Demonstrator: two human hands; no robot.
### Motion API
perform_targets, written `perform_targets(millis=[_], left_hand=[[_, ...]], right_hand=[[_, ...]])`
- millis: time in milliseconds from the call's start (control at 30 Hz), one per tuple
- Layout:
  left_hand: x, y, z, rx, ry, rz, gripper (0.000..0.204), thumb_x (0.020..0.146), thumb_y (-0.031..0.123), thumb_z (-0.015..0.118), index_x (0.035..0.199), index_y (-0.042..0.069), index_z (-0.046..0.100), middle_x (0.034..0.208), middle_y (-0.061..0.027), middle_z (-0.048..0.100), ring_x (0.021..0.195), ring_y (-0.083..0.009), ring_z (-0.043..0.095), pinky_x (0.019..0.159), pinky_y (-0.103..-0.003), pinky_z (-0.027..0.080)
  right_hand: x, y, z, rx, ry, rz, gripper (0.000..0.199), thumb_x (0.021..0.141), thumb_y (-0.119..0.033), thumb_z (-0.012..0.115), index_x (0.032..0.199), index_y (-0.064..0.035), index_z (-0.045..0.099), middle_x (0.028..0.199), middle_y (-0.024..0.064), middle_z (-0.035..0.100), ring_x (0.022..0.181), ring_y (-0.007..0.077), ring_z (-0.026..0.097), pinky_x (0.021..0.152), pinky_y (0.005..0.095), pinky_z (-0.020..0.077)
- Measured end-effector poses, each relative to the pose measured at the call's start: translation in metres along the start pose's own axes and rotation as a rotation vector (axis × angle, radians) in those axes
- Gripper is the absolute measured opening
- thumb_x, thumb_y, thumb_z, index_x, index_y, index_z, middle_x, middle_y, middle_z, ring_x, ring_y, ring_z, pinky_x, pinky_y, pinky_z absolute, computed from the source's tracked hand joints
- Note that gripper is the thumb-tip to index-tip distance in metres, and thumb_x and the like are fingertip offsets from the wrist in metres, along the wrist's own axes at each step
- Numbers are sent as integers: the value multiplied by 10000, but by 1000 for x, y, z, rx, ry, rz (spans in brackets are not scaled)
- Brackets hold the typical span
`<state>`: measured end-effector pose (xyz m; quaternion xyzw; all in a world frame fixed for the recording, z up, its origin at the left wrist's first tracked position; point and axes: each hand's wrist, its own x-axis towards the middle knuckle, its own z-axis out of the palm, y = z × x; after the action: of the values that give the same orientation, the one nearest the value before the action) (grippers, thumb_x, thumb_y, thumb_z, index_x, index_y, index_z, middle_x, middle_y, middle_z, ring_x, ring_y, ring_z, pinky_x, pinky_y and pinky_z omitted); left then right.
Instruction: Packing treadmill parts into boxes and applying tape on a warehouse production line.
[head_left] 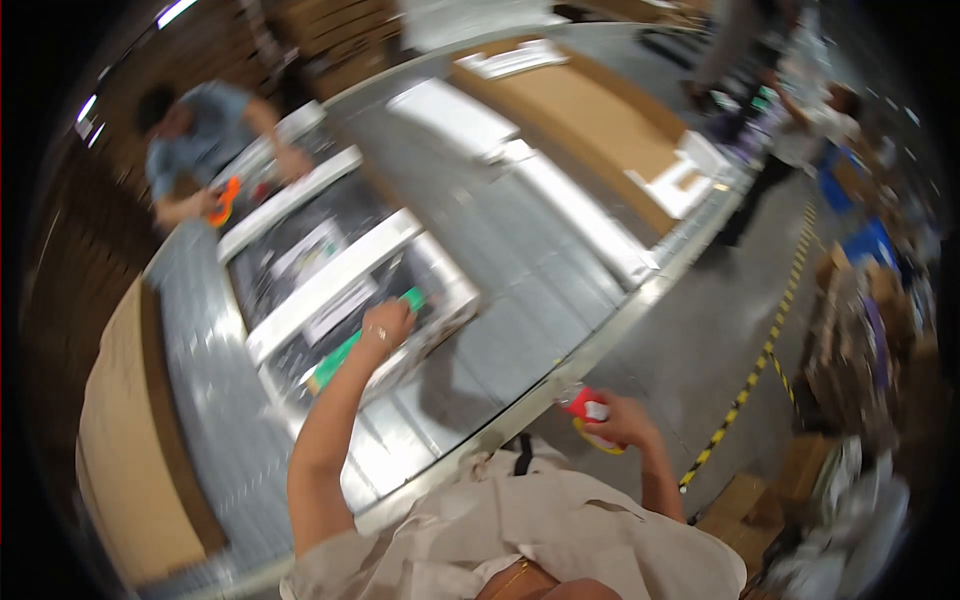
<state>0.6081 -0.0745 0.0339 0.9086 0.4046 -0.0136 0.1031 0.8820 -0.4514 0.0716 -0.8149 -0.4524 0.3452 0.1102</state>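
Note:
On the roller conveyor lies a flat, dark panel (345, 222) in clear plastic wrap, with white foam bars (335, 290) across it. My left hand (388, 325) is closed at the panel's near part, around a long green strip (338, 362). Green shows on both sides of the fist; motion blur hides what the strip is made of. Off the conveyor's near edge, my right hand (625, 422) grips a red and yellow tape dispenser (585, 405), with clear tape at its front end.
Across the conveyor (480, 340), a person (205, 130) holds an orange tape dispenser (225, 202) by the panel. An open cardboard box (590, 115) with white foam stands farther along. Brown cardboard (125, 430) is at the left. Yellow-black floor tape (750, 385) and stacked cartons (850, 340) lie right.

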Motion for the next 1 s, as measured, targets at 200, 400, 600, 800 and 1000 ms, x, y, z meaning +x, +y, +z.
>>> perform_targets(millis=[200, 400, 600, 800, 1000], left_hand=[[-119, -52, 7, -73, 188, 37, 264, 860, 333, 580, 1024, 131, 617, 987, -116, 592, 813, -318, 614, 677, -428, 503], [-151, -44, 74, -35, 119, 137, 206, 850, 195, 565, 1044, 130, 588, 1027, -157, 535, 863, -302, 604, 669, -399, 515], [-121, -60, 129, 8, 169, -66, 129, 806, 77, 523, 925, 55, 567, 971, -158, 575, 870, -301, 603, 709, -411, 514], [-138, -34, 145, -113, 48, -165, 457, 837, 181, 558, 1227, -25, 437, 1234, -230, 511, 1113, -358, 513, 943, -424, 420], [-92, -6, 116, -86, -194, -370, 400, 858, 262, 563, 1146, -3, 482, 986, -174, 660, 896, -330, 654, 854, -446, 474]], right_hand=[[19, -26, 13, -114, -90, -45, 722, 624, -511, 754, 1140, -48, 553, 918, 162, 675, 841, 329, 655, 761, 399, 501], [13, -58, 21, -147, -123, -54, 724, 625, -511, 754, 1148, -52, 553, 923, 155, 676, 844, 323, 656, 763, 394, 501], [7, -62, 23, -143, -94, -74, 729, 619, -479, 759, 1176, -56, 551, 933, 186, 668, 834, 339, 654, 739, 391, 503], [6, -53, 31, -148, -90, -8, 738, 648, -536, 712, 1187, -62, 540, 942, 169, 671, 846, 337, 650, 750, 409, 501], [8, -62, 30, -142, -134, -44, 735, 660, -541, 707, 1202, -72, 540, 966, 156, 669, 876, 325, 644, 763, 394, 491]])
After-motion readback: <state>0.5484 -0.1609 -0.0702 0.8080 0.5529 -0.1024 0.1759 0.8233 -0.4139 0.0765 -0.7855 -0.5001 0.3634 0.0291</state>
